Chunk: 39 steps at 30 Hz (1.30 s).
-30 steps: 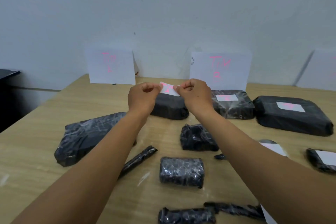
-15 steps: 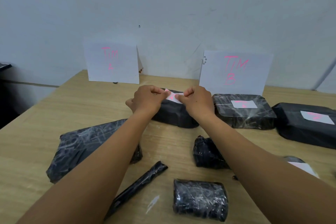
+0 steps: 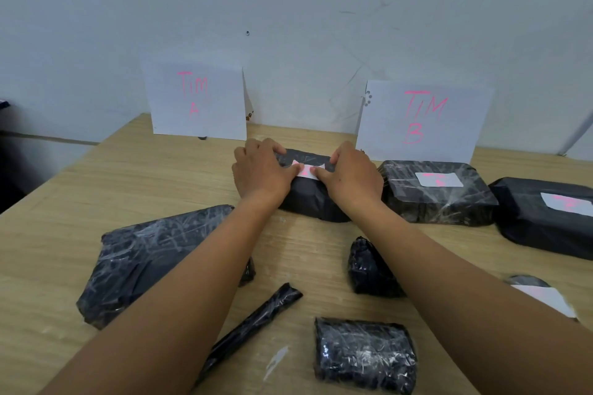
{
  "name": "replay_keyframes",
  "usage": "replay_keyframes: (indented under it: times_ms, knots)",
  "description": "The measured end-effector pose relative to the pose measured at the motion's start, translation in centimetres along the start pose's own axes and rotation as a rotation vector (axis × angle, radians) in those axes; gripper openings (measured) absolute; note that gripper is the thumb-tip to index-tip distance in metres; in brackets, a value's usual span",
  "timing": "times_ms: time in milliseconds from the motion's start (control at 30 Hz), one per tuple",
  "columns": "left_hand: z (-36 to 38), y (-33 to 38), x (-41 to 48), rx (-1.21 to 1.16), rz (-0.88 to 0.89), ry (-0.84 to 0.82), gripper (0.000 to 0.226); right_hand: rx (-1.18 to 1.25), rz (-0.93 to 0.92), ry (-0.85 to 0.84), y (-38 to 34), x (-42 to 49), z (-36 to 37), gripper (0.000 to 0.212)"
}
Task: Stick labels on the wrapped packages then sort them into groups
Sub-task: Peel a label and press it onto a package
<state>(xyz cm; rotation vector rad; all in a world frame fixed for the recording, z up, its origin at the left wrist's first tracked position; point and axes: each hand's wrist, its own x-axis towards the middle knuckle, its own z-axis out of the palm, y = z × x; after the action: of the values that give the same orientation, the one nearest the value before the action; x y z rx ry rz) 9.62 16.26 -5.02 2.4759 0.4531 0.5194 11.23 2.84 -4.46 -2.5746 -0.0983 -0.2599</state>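
Note:
A small black wrapped package [image 3: 308,202] lies at the back middle of the wooden table [image 3: 134,183]. A white label with pink writing [image 3: 306,170] lies on its top. My left hand [image 3: 260,176] and my right hand [image 3: 349,179] rest on this package from either side. Each thumb presses one end of the label down, and the fingers lie over the package's far edge. Two other black packages, one [image 3: 436,199] just to the right and one [image 3: 545,228] at the far right, carry white labels.
Paper signs "Tim A" [image 3: 195,99] and "Tim B" [image 3: 420,119] lean against the wall. Unlabelled black packages lie nearer me: a large flat one [image 3: 154,253], a thin stick [image 3: 256,321], a small lump [image 3: 369,269], a roll [image 3: 362,353]. White label paper [image 3: 545,298] lies at the right.
Both hands have come down from the air with the label onto the small black package. The label now lies flat on its top under my thumbs.

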Motion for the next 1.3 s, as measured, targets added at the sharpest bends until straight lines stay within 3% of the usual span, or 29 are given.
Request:
replay_keyframes:
  times_ms: [100,267,500,900,1100,1300]
  knots:
    - [0.1,-0.4,0.1,-0.094,-0.012,-0.057,0.04,0.006,0.008,-0.022,0.0,0.0,0.3,0.037]
    - [0.4,-0.5,0.3,-0.122,-0.072,-0.05,0.034,-0.028,0.0,-0.011,-0.2,-0.2,0.5,0.023]
    - [0.5,0.3,-0.2,0.043,-0.05,-0.076,0.021,-0.07,-0.087,-0.045,0.5,0.1,0.3,0.015]
    - [-2.0,-0.7,-2.6,0.153,0.102,-0.121,0.028,-0.113,-0.276,-0.083,2.2,-0.2,-1.3,0.016]
    - [-2.0,0.0,-4.9,0.323,0.328,0.02,0.029,-0.164,-0.345,-0.081,2.2,-1.4,-2.0,0.023]
    - [-1.2,0.3,-5.8,0.186,0.545,-0.273,0.042,-0.341,-0.565,-0.168,2.4,-3.0,-2.1,0.041]
